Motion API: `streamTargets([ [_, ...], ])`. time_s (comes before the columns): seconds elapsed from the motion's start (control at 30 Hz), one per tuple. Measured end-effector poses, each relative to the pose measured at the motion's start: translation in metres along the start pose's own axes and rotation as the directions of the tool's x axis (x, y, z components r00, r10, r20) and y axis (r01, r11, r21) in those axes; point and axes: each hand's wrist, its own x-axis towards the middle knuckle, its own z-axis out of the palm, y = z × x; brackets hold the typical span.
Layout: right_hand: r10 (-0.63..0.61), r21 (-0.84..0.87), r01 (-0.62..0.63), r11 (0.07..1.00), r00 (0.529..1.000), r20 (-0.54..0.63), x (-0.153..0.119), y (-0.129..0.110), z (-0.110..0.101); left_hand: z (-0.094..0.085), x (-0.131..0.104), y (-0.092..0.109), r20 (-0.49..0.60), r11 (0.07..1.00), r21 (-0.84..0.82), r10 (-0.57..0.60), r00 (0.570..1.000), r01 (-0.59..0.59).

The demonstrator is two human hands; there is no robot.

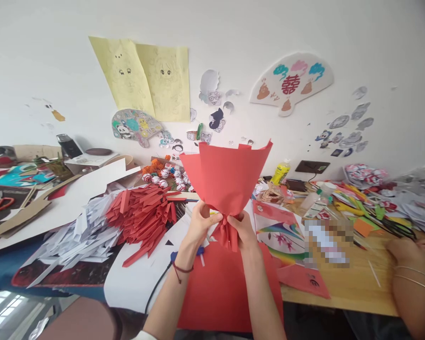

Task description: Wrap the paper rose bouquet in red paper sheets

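Note:
Both hands hold up a red paper bouquet wrapper (230,174), flared at the top and gathered into a narrow neck. My left hand (202,219) pinches the neck from the left, thumb pointing inward. From the right, my right hand (243,229) grips the same neck, its thumb almost meeting the other. Gathered paper fans out below the thumbs. What the wrapper contains, if anything, is hidden behind its front. Beneath the hands a large red paper sheet (230,293) lies at the table's front edge. A blue tool with a cord (198,251), partly hidden, is behind my left wrist.
Left lie heaps of folded red paper strips (141,212) and white paper strips (81,236), with scissors (2,204) farther left. A yellow bottle (280,173) stands behind, right. Another person's arm (411,269) rests at the right beside black-handled scissors (396,227).

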Motion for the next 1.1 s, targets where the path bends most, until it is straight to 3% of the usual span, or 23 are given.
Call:
streamTargets([
  [0.17,-0.074,-0.095,0.057,0.994,0.980,-0.185,0.000,-0.007,0.007,0.011,-0.018,0.006,-0.060,0.936,0.348,-0.033,0.998,0.052],
  [0.27,-0.127,-0.141,0.095,0.985,0.964,-0.236,-0.001,-0.006,0.011,0.016,-0.020,0.006,-0.072,0.888,0.456,-0.034,0.997,0.064],
  [0.5,-0.171,-0.158,0.129,0.979,0.941,-0.291,-0.002,-0.001,0.017,0.018,-0.016,0.001,-0.130,0.936,0.338,-0.055,0.990,0.096],
  [0.7,-0.202,-0.330,0.164,0.930,0.976,-0.085,-0.006,-0.010,0.011,0.018,-0.017,0.000,-0.126,0.955,0.276,-0.075,0.989,0.108],
  [0.93,-0.177,-0.336,0.163,0.928,0.984,-0.012,-0.005,-0.007,-0.009,0.016,-0.018,-0.008,-0.084,0.979,0.173,-0.098,0.992,0.111],
  [1.1,-0.217,-0.392,0.157,0.906,0.970,-0.112,-0.008,-0.007,-0.003,0.014,-0.020,-0.009,-0.060,0.967,0.230,-0.100,0.993,0.111],
])
